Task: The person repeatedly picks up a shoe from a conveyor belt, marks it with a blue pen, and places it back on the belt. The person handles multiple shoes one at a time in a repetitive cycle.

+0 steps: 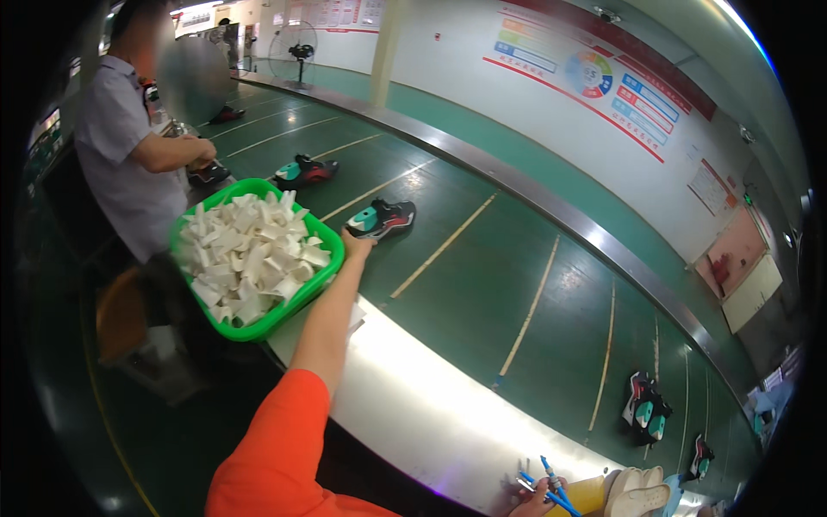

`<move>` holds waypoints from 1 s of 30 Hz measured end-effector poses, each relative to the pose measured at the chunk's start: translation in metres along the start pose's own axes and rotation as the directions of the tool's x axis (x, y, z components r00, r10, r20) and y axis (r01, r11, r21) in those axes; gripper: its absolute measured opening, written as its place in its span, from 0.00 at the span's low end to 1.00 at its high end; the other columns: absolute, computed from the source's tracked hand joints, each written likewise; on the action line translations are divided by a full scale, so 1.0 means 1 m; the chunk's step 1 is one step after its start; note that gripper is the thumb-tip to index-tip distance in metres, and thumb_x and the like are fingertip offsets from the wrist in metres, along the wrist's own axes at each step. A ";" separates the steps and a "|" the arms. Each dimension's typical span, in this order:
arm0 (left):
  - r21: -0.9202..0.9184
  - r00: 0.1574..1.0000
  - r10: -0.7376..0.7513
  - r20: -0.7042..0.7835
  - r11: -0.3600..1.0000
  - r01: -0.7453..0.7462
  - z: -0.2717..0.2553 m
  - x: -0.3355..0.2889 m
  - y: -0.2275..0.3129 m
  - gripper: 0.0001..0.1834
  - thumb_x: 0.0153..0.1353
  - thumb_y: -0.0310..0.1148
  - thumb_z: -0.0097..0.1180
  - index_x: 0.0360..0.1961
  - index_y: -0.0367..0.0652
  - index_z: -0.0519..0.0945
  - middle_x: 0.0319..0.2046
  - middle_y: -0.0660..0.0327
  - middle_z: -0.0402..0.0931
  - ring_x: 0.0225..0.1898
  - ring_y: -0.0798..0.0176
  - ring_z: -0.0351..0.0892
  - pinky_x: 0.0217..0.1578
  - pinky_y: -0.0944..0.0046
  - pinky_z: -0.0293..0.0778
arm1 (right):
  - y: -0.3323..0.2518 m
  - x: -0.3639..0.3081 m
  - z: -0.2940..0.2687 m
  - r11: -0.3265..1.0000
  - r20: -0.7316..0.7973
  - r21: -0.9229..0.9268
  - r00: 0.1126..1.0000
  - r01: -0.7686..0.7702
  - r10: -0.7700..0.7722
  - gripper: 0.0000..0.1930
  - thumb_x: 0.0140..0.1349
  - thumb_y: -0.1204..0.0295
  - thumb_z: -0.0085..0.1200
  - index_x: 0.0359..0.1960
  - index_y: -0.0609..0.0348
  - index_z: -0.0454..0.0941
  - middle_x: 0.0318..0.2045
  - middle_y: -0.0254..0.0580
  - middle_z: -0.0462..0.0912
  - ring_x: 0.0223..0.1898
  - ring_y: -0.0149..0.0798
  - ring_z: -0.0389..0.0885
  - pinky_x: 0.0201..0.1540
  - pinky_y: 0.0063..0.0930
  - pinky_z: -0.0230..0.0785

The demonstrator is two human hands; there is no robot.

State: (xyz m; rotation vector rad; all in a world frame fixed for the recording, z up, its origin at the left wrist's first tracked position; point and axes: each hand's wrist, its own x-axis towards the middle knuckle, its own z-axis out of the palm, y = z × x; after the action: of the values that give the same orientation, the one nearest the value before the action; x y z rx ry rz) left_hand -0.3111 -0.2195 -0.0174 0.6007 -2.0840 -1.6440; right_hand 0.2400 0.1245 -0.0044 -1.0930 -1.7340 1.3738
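Two hands are yours on this line: your left hand (357, 246), at the end of a long reach in an orange sleeve (280, 448), rests at the heel of a black, teal and red shoe (381, 219) on the green conveyor belt (482, 284), its fingers touching the shoe's near end; how far they are spread cannot be told, since the hand is small and half hidden by the shoe. That shoe lies on its sole just beyond your fingertips, toe pointing away to the right, teal at the heel and red along the side. Your forearm passes just beside a green plastic basket (320, 231) heaped with white folded paper pieces (248, 254), which sits at the belt's near edge. Your right hand (536, 500), low at the frame's bottom edge, is closed around blue pens (551, 482), next to a pale shoe sole (637, 495). Farther along the belt lie a second shoe (303, 171) of the same colours and a pair (646, 405) off to the right. Another person (129, 155) in a light shirt stands at the belt on your left.
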 end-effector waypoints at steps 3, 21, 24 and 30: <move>0.280 0.994 -0.032 0.107 0.960 0.001 0.024 -0.054 0.040 0.45 0.28 0.37 0.73 0.52 0.48 0.65 0.47 0.50 0.67 0.52 0.47 0.66 0.52 0.55 0.64 | -0.020 0.000 0.003 0.988 -0.049 0.151 0.998 -0.038 0.046 0.18 0.60 0.71 0.47 0.52 0.57 0.61 0.35 0.39 0.70 0.28 0.28 0.71 0.22 0.17 0.65; -0.107 0.391 0.285 0.875 0.902 -0.418 -0.110 -0.285 0.071 0.38 0.41 0.35 0.67 0.56 0.40 0.67 0.38 0.55 0.79 0.41 0.63 0.77 0.44 0.65 0.71 | -0.005 0.008 0.013 0.876 -0.039 0.482 0.998 -0.016 0.039 0.19 0.56 0.78 0.51 0.49 0.53 0.60 0.32 0.32 0.69 0.27 0.22 0.69 0.18 0.14 0.68; -0.083 0.427 0.352 0.833 0.843 -0.532 -0.151 -0.358 0.076 0.39 0.44 0.32 0.67 0.57 0.32 0.64 0.43 0.51 0.76 0.44 0.62 0.76 0.46 0.66 0.69 | -0.005 0.008 0.012 0.873 0.022 0.485 0.998 -0.060 0.056 0.19 0.56 0.78 0.51 0.48 0.52 0.60 0.32 0.32 0.69 0.27 0.22 0.70 0.19 0.14 0.69; -0.071 0.095 0.179 0.979 0.744 -0.665 -0.174 -0.408 0.082 0.61 0.44 0.51 0.66 0.63 0.27 0.37 0.61 0.38 0.49 0.58 0.39 0.62 0.49 0.55 0.68 | -0.005 0.010 0.013 0.882 0.054 0.470 0.998 -0.044 0.022 0.19 0.56 0.78 0.51 0.48 0.52 0.60 0.31 0.31 0.69 0.26 0.21 0.69 0.19 0.14 0.69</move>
State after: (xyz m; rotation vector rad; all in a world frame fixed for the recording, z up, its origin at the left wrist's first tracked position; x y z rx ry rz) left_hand 0.1158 -0.1078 0.0770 -1.3552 -2.9813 -1.1998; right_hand 0.2237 0.1277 -0.0023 -0.8209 -1.3073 1.7370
